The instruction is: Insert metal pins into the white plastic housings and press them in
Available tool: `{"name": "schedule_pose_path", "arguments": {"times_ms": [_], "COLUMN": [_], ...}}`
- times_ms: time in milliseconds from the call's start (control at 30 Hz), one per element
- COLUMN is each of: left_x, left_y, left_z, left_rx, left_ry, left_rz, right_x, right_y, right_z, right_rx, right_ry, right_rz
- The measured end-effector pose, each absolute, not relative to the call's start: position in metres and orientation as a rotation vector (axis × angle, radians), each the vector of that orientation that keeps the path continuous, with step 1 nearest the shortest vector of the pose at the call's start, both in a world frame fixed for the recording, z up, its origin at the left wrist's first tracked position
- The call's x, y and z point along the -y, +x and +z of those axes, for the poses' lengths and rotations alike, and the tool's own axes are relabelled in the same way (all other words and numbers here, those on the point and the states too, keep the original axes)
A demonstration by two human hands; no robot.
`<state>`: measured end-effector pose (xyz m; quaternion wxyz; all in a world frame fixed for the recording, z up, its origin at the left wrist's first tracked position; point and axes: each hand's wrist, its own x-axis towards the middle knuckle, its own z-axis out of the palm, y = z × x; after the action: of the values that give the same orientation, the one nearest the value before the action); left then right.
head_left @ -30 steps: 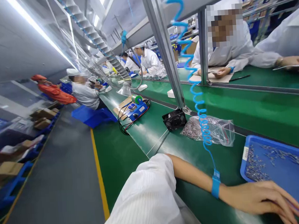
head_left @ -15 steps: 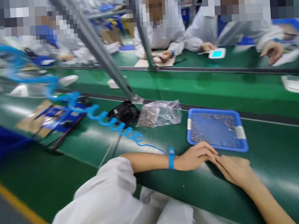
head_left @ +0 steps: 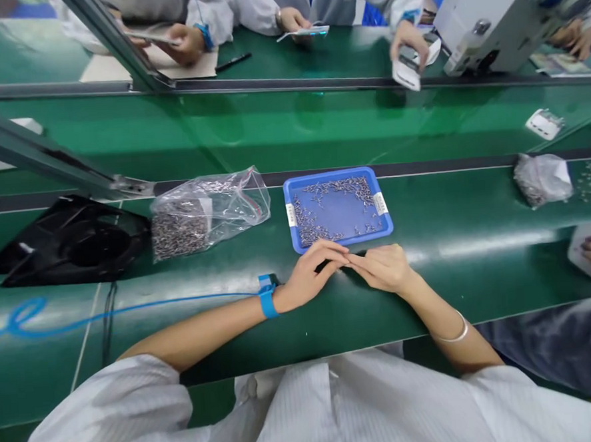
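On the green bench, just in front of you, entries as follows.

Item 1: blue tray, shallow, rimmed, with a white label on each short side. It lies flat just beyond your fingertips. It holds small metal pins, heaped toward its left and far edges and thinner in the middle. Judged light, hard and slick; each pin is too small for a full grasp, so pinch one between thumb and forefinger along its length. They look likely to roll or scatter if the tray is bumped.

Item 2: your left hand, blue wrist strap with a cord trailing left. Fingers are drawn together, their tips meeting those of your right hand at the tray's near edge. Both grips are pinched small; whether a pin lies between them cannot be told, as the fingers hide the spot.

Item 3: clear bag of the same pins, left of the tray and apart from it. Soft, slumping and probably heavy for its size; lift it from beneath rather than by the film.

Item 4: black fan, further left.

Item 5: second bag, far right, loose pins beside it.

Item 6: other people's hands across the belt.
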<state>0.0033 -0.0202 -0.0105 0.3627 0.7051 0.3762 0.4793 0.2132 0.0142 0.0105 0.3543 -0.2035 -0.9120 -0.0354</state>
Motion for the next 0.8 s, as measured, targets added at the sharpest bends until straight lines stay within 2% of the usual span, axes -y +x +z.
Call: {"name": "schedule_pose_path", "arguments": {"times_ms": [333, 433, 500, 567, 667, 800], "left_x": [0.022, 0.024, 0.026, 0.027, 0.029, 0.031], "left_y": [0.004, 0.003, 0.002, 0.002, 0.003, 0.008], "left_z": [-0.011, -0.011, -0.009, -0.007, -0.007, -0.011], "left_rx": [-0.957, -0.949, -0.931, -0.873, -0.758, -0.687], "left_ry": [1.749, 1.751, 1.873, 2.000, 2.131, 2.364], "left_rz": [1.220, 1.195, 1.184, 1.149, 1.055, 0.896], "right_x": [-0.013, 0.000, 0.013, 0.024, 0.033, 0.037], "right_y": [0.213, 0.220, 0.232, 0.253, 0.297, 0.361], "right_z": [0.018, 0.024, 0.027, 0.029, 0.027, 0.015], "right_rx": [2.337, 2.366, 2.345, 2.212, 1.835, 1.396], "right_ry": [-0.565, -0.599, -0.816, -1.210, -1.787, -2.332], "right_rz": [-0.089, -0.197, -0.326, -0.378, -0.323, -0.282]}}
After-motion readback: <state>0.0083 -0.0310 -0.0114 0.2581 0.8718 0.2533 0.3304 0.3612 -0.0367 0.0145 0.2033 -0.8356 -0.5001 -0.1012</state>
